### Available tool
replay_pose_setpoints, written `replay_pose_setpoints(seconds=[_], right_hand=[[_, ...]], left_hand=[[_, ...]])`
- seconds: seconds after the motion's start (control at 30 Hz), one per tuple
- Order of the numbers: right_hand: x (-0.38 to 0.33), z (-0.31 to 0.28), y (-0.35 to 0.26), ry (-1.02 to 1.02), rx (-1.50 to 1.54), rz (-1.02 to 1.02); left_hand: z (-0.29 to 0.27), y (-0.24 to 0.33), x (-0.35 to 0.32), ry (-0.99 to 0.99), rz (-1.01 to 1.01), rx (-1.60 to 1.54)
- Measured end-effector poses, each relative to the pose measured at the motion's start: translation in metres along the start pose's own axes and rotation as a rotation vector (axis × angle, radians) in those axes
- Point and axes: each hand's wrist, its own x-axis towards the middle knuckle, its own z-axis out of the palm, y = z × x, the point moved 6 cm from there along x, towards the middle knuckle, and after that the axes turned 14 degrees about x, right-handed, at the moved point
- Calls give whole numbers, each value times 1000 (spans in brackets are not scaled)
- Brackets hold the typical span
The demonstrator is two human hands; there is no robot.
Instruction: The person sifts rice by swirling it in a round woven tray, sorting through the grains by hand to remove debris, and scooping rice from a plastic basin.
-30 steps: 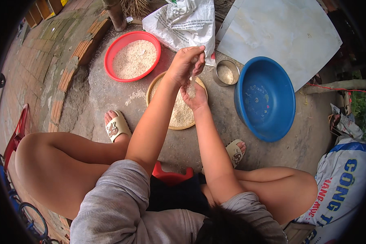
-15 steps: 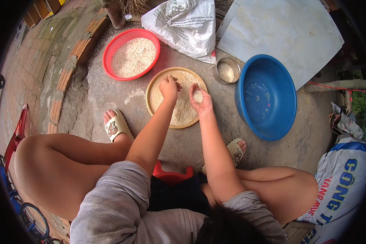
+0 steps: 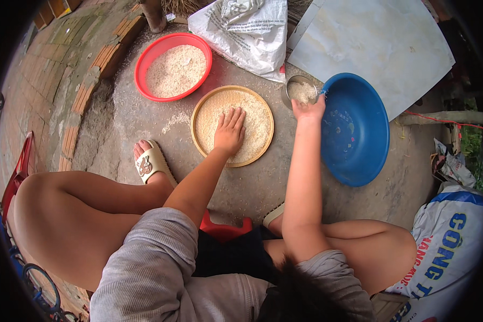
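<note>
My left hand [image 3: 230, 132] lies flat, fingers stretched out, on the pale rice grains [image 3: 256, 122] spread in a round woven tray [image 3: 194, 127]. Over the near rim of a small metal bowl [image 3: 288, 87] is my right hand [image 3: 308, 109]. Its thumb and fingers are apart and tipped toward the bowl, and grains are dropping in. Part of the fingers is blurred. Some rice [image 3: 301, 92] shows inside the bowl.
A red basin [image 3: 139, 80] of rice stands beyond the tray on the left. Right of the metal bowl is a large blue basin [image 3: 359, 137]. A white sack [image 3: 257, 40] and a pale board [image 3: 381, 48] lie at the back. Loose grains dot the concrete.
My right hand has moved from above the tray, right and away from me, to the metal bowl, letting go of its rice. My left hand has opened and come down flat on the grains.
</note>
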Motion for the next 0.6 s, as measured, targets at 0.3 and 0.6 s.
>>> replay_pose_setpoints(seconds=[0.3,0.6], right_hand=[[-51,-91,88,-165,-1341,-660],[-54,-108,121,-568,-2056,-942]], left_hand=[[1,-5,-8,-16,7,22],[0,1,-14,-27,33,36]])
